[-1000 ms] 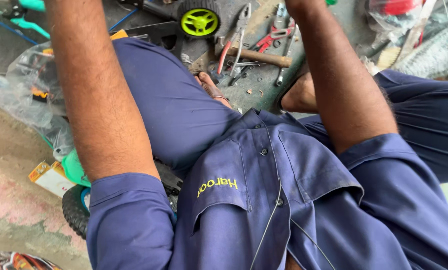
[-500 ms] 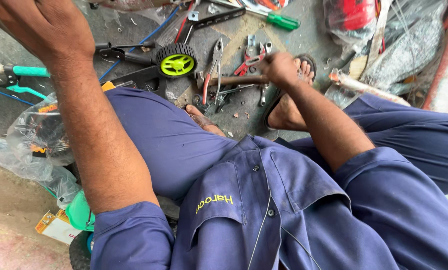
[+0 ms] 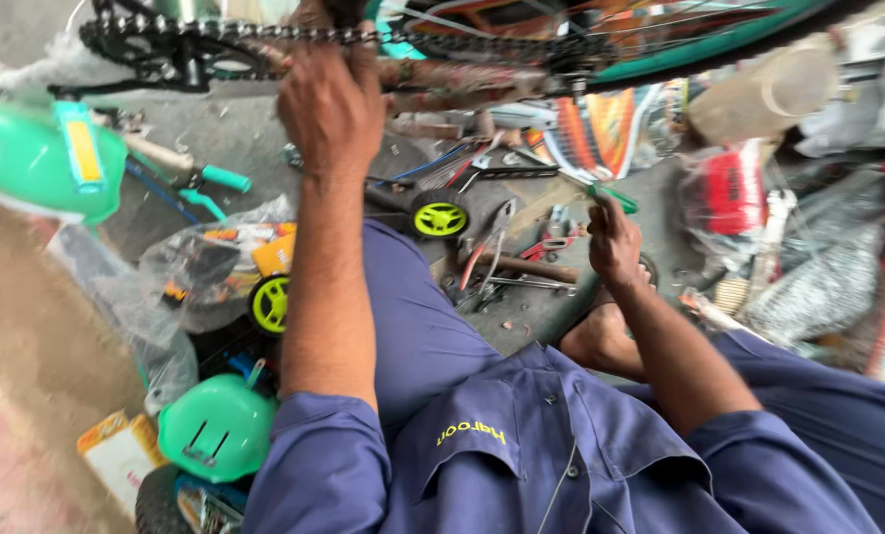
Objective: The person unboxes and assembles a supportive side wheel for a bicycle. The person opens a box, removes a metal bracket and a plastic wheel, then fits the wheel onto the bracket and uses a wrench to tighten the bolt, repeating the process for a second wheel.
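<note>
I sit on the floor in a blue work uniform. My left hand reaches up and grips the black bicycle chain where it runs along the frame, just right of the toothed chainring. My right hand is lower, over my bare foot, closed around a green-handled screwdriver that points up and left. A teal-rimmed bicycle wheel crosses the top right.
Red-handled pliers, a hammer and other tools lie between my knees. Two small black wheels with yellow-green hubs, green plastic covers, plastic bags and a small box crowd the left.
My left hand has risen from the left edge up to the chain. My right hand has lifted off the tool pile with the green-handled screwdriver. The view has tilted upward.
</note>
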